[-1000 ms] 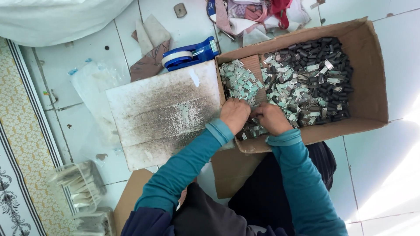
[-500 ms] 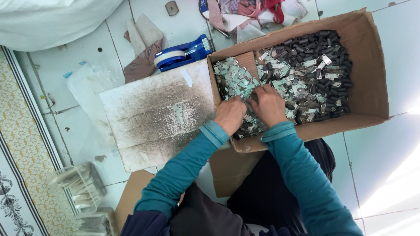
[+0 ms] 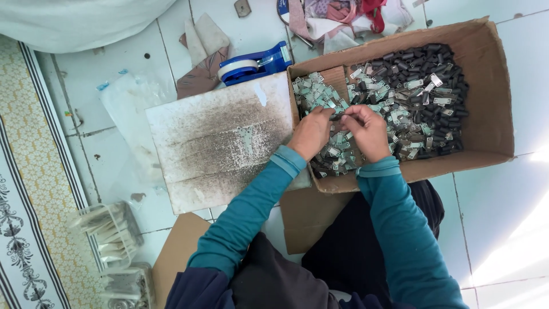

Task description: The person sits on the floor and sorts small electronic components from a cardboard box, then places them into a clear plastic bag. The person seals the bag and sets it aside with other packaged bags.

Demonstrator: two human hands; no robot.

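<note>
I see both hands inside the open brown cardboard box, corrugated, flaps up, sitting on pale glazed floor tile. Box holds a loose heap of small parts: dark matte oblong pieces towards the far right of the hands, pale green-and-silver flat metal tabs under and left of them.

Left hand knuckles up, fingers curled, fingertips meeting the right hand at a small dark piece pinched between them. Both hands closed on it, thumbs and forefingers together; I can't tell which hand carries the grip. Wrists angle inward, teal knit sleeves run back towards the lap.

Left of the left hand: flat whitish board, rectangular, surface speckled with dark grime in bands, its edge touching the box wall. Beyond the board, a blue plastic tape dispenser with a white roll. Crumpled clear plastic film further left. Bundled cloth scraps past the box's far corner. Near my left elbow, a white plastic rack, slotted
</note>
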